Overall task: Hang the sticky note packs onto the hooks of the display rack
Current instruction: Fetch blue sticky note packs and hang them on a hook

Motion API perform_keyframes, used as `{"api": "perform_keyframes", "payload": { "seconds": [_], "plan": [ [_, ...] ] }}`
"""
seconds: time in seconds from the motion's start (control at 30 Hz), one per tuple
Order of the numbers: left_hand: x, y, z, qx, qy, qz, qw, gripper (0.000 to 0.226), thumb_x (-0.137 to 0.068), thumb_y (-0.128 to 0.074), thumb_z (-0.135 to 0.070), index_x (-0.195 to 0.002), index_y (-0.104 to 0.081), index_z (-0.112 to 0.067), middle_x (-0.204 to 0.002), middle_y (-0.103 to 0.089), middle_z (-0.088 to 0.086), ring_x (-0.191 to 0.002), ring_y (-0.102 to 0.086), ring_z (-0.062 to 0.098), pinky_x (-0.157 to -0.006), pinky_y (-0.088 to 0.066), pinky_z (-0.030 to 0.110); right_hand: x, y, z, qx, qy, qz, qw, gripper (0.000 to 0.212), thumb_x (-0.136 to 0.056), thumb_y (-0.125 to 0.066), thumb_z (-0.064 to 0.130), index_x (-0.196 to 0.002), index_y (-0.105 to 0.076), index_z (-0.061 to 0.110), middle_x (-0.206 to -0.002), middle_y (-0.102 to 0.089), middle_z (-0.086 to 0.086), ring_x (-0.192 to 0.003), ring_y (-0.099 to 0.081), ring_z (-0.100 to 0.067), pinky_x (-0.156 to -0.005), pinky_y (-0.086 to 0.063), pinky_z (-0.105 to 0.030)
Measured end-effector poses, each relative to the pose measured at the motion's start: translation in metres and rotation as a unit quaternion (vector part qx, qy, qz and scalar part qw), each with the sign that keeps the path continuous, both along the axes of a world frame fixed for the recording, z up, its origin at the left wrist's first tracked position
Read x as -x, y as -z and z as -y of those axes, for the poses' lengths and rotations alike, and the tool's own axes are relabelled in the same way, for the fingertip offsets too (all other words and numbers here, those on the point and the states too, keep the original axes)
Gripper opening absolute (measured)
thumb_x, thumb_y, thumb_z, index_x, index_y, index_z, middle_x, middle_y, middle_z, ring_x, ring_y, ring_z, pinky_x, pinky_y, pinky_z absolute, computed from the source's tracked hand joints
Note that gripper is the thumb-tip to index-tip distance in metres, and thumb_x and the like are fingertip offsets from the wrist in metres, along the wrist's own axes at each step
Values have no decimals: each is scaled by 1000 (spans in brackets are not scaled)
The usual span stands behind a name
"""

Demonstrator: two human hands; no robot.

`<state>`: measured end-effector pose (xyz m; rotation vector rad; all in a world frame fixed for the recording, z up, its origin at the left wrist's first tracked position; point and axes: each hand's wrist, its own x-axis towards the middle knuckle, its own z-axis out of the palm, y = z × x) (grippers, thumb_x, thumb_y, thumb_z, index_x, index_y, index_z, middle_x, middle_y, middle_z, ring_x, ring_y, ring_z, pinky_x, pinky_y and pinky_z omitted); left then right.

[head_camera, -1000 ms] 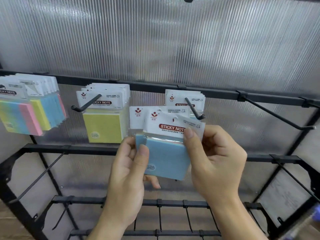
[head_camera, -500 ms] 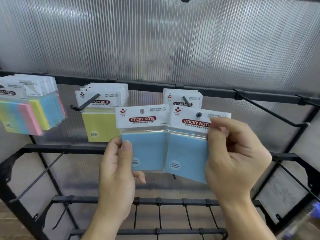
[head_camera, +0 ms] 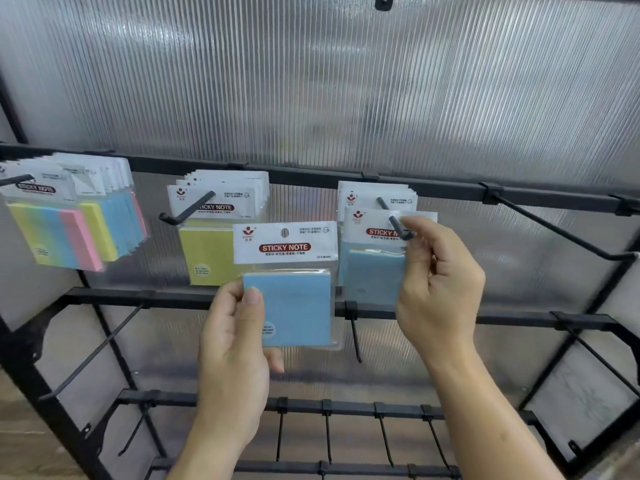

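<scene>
The left hand (head_camera: 232, 344) grips a blue pack (head_camera: 294, 299) by its bottom corner, in front of the rack (head_camera: 138, 295). Just right, a second pack (head_camera: 374, 271) sits on a hook (head_camera: 398, 227), its top pinched by the right hand (head_camera: 440, 289).

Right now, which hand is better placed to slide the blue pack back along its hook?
Right. The right hand pinches the top of the hooked pack, and the hook already passes through it. The left hand holds the other pack lower, beside that hook.
</scene>
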<state>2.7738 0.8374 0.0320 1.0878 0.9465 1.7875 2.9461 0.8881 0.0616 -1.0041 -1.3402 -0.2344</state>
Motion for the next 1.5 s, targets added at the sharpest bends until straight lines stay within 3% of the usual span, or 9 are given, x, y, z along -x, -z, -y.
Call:
{"api": "perform_keyframes", "payload": {
  "seconds": [0.37, 0.57, 0.67, 0.73, 0.93, 1.17, 1.3, 1.4, 1.5],
  "plan": [
    [2, -5, -3, 1, 13, -26, 1000, 21, -87, -45, -40, -90, -60, -26, -83, -70, -9, -61, -51, 10, -37, -34, 22, -2, 4, -29, 44, 46, 65, 996, 31, -91, -48, 1, -118, -64, 2, -91, -65, -12, -83, -50, -10, -75, -29, 3],
    [-6, -10, -4, -5, 24, -37, 999, 19, -94, -52, -42, -79, -65, -39, -84, -70, -8, -61, -52, 8, -37, -36, 22, -4, -1, -33, 56, 42, 69, 995, 31, -89, -48, 4, -113, -67, 4, -83, -61, -9, -73, -57, -24, -65, -37, -20],
    [-8, -11, -3, -10, 35, -33, 999, 20, -87, -47, -41, -80, -66, -40, -85, -71, -7, -62, -54, 8, -37, -37, 22, -4, -2, -22, 59, 46, 26, 997, 28, -89, -50, 9, -110, -69, 7, -91, -52, 0, -81, -54, -17, -70, -45, -25],
    [-9, -12, -2, -19, 45, -33, 998, 20, -87, -47, -41, -83, -66, -38, -88, -72, -6, -66, -58, 7, -38, -38, 22, -4, -3, -6, 21, 44, -7, 999, 23, -87, -52, 8, -101, -70, 5, -91, -53, 2, -80, -52, -8, -70, -43, -16],
    [-21, -12, -2, -54, 102, -53, 992, 19, -84, -56, -46, -88, -65, -30, -85, -69, 0, -64, -57, 12, -39, -42, 26, 10, -7, 41, -15, -136, -71, 988, 12, -88, -51, 19, -86, -62, 24, -71, -62, 13, -65, -58, -2, -59, -44, -16],
    [-32, -15, 1, -64, 147, -123, 979, 28, -78, -51, -55, -91, -65, -35, -87, -70, 1, -70, -64, 15, -45, -52, 29, 9, -8, 52, -4, -115, -95, 989, 17, -91, -51, 26, -77, -60, 23, -73, -63, 7, -58, -55, 1, -54, -41, -13],
    [-30, -23, 3, -101, 115, -273, 950, 44, -84, -42, -62, -90, -59, -22, -81, -69, 4, -72, -63, 23, -61, -53, 41, 3, -11, 54, -21, -116, -122, 985, 10, -91, -54, 23, -84, -60, 28, -74, -66, 15, -60, -59, 2, -55, -43, -11],
    [-38, -30, 6, -149, 100, -246, 953, 23, -91, -47, -48, -111, -54, -40, -97, -74, -12, -83, -70, 7, -66, -56, 26, 1, -10, 55, -28, -135, -154, 978, 19, -89, -58, 13, -97, -56, 30, -64, -67, 9, -51, -57, -3, -48, -42, -16],
    [-44, -36, 8, -189, 64, -233, 952, 50, -94, -50, -24, -124, -39, -62, -109, -69, -21, -85, -72, 7, -64, -56, 20, 1, -10, 55, -35, -136, -150, 979, 28, -88, -55, 8, -103, -51, 32, -50, -55, 9, -40, -40, -2, -44, -31, -12]
  ]
}}
